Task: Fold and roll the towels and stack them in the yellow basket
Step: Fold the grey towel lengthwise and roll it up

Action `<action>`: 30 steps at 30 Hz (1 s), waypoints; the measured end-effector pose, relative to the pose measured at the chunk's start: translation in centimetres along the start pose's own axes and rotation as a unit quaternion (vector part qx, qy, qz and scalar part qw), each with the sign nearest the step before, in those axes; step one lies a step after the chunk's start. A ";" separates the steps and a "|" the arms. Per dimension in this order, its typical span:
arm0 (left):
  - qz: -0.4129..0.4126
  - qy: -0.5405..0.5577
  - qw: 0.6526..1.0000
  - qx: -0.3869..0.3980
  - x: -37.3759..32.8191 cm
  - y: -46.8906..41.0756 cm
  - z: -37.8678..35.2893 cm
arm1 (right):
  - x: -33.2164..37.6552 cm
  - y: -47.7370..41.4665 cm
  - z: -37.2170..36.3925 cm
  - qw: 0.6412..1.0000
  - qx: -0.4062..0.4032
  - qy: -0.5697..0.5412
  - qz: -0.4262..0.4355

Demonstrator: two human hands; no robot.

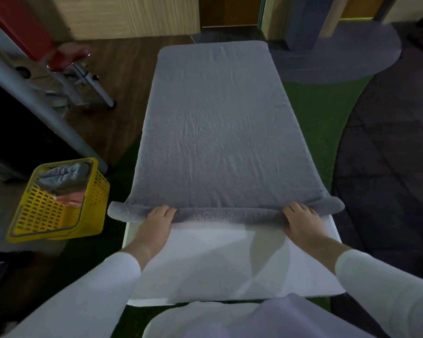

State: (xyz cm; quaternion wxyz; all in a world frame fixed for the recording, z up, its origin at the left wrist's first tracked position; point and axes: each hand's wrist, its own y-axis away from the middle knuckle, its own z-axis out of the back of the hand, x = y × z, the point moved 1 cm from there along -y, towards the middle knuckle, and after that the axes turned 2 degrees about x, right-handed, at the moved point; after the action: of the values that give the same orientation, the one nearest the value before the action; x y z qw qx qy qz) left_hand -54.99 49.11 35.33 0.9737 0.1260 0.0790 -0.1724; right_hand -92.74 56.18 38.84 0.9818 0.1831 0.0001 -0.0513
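Observation:
A large grey towel [217, 123] lies flat along a white table [205, 259], covering its far part. Its near edge is rolled into a thin tube that runs across the table and sticks out past both sides. My left hand [158, 220] rests on the roll left of centre, fingers curled over it. My right hand [300, 219] presses on the roll toward the right end. The yellow basket [44, 215] stands on the floor to the left of the table, holding a grey towel [64, 175] above a pinkish one.
A red stool on a metal frame [76, 67] stands at the back left beside a slanted grey bar. Green turf surrounds the table, with dark matting on the right. White cloth lies in my lap at the bottom.

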 end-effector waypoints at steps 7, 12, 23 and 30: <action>0.050 -0.029 0.991 0.119 -0.6 -3.1 4.6 | -1.0 -1.6 3.3 0.999 0.029 -0.005 -0.027; 0.015 0.026 0.999 -0.040 -0.6 -2.7 3.6 | -0.7 -2.1 3.1 0.995 -0.027 -0.084 -0.041; 0.061 -0.165 0.983 0.052 -2.7 -2.8 3.2 | 0.0 -2.0 2.7 0.997 -0.025 0.066 -0.032; 0.065 -0.087 0.978 0.179 -2.1 -3.5 5.1 | -1.4 -3.4 5.1 0.997 0.068 0.042 -0.006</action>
State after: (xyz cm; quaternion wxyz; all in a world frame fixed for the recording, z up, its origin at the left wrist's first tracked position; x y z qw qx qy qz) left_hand -57.59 45.17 39.83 0.9476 0.2878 -0.0463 -0.1309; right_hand -94.53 51.32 42.43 0.9659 0.2513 0.0391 -0.0489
